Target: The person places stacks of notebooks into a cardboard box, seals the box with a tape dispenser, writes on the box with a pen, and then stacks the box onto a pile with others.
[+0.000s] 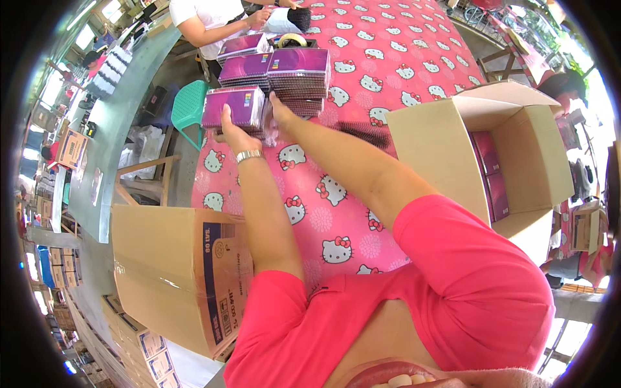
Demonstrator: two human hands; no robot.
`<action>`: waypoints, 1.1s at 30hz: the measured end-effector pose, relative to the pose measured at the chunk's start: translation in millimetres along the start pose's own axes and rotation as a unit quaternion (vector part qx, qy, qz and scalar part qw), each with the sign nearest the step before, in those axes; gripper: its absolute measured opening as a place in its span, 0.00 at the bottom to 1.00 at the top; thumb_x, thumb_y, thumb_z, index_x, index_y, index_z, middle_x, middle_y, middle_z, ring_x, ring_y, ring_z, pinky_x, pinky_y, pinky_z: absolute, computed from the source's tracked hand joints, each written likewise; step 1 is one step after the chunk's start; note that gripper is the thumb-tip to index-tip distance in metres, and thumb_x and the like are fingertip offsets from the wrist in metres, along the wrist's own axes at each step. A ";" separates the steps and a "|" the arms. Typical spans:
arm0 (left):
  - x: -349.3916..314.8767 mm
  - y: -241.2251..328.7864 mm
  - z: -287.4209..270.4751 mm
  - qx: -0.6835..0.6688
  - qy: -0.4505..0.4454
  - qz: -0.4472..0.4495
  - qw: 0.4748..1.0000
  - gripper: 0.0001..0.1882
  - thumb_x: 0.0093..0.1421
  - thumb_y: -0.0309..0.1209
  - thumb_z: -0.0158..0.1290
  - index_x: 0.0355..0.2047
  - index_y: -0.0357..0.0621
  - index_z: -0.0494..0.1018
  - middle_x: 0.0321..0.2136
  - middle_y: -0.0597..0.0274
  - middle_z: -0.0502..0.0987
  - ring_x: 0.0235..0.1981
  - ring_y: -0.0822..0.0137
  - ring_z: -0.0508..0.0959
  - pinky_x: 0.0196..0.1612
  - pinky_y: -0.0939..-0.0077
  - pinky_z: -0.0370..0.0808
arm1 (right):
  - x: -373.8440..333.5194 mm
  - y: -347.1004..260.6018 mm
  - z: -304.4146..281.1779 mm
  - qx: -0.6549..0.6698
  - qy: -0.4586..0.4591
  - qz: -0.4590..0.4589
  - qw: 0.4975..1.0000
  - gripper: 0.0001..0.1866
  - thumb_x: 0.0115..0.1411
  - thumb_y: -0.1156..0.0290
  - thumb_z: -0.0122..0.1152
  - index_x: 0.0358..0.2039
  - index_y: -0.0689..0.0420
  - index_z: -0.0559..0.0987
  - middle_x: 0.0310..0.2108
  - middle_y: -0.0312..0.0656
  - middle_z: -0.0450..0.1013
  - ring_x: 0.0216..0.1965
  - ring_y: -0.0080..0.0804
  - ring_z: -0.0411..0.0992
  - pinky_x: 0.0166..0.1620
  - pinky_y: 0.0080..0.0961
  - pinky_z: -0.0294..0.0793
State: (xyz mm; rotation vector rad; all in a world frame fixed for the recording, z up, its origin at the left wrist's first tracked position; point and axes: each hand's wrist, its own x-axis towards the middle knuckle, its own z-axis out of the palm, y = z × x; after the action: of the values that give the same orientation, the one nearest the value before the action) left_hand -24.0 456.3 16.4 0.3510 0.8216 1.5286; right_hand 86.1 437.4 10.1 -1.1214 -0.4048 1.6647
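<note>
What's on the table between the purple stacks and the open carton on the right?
Head view: a dark, ridged bundle on the patterned pink tablecloth; its exact kind is unclear.

Books (299, 63) stand stacked toward the far left of the table (321, 218), with the left hand (235, 134) at the nearest stack (233, 107) and the right hand (279, 108) just right of it. Tape (292, 36), behind the stacks; coils (363, 134), to their right. Right box (432, 155), containing packs (494, 174); left box (158, 271), opposite. Stool (187, 105), left of the table; co-worker (208, 24), beyond.
</note>
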 end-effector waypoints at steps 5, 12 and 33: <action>-60.6 -3.4 12.0 -0.015 -0.088 -0.009 0.996 0.27 0.54 0.49 0.48 0.50 0.46 0.67 0.44 0.58 0.74 0.46 0.53 0.74 0.47 0.49 0.71 | -1.9 -17.7 -21.7 -0.114 0.148 -0.059 0.981 0.41 0.58 0.35 0.36 0.52 0.61 0.70 0.54 0.53 0.65 0.55 0.40 0.63 0.56 0.36 0.60; -80.5 16.2 -70.7 -0.204 -0.104 0.039 0.973 0.31 0.49 0.47 0.55 0.53 0.49 0.67 0.53 0.56 0.69 0.56 0.49 0.66 0.56 0.42 0.62 | -50.7 -47.7 43.0 -0.803 -0.051 -0.204 0.558 0.20 0.55 0.57 0.47 0.36 0.58 0.80 0.37 0.49 0.76 0.39 0.41 0.75 0.42 0.41 0.72; -298.2 12.3 66.4 -0.267 -0.403 -0.233 0.844 0.35 0.55 0.45 0.49 0.61 0.46 0.55 0.60 0.50 0.56 0.61 0.49 0.57 0.61 0.43 0.52 | -477.4 -195.9 -89.0 -0.706 0.171 -0.358 0.586 0.25 0.40 0.50 0.61 0.32 0.58 0.81 0.33 0.52 0.76 0.36 0.45 0.75 0.40 0.36 0.73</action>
State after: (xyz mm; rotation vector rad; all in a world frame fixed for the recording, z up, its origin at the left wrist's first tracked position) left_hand 55.9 190.8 145.4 0.3053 -0.1977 0.9407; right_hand 280.3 73.5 332.6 -1.9027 -1.8170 0.0593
